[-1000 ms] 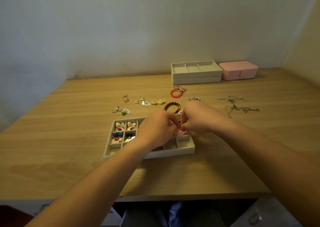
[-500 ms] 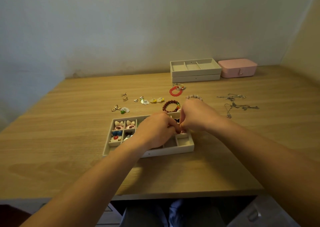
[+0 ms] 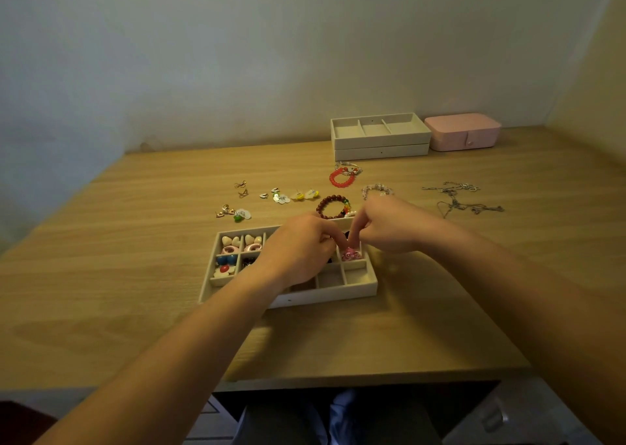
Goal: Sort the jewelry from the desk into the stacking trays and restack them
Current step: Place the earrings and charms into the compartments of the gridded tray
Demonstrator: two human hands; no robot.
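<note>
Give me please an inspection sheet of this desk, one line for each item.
Surface: wooden desk, dimly lit.
Job's things: compartment tray partly filled; two stacked trays at the back, top one empty; bracelets, earrings, necklaces loose on the desk.
Clutter: pink box, closed.
Grippers: left hand and right hand meet over the tray, fingers curled; any grip cannot be told.
Cables: nothing seen.
Surroundings: plain wall.

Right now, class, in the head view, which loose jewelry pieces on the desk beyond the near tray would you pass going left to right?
gold earrings → yellow flower studs → red bracelet → clear bead bracelet → silver chains
</note>
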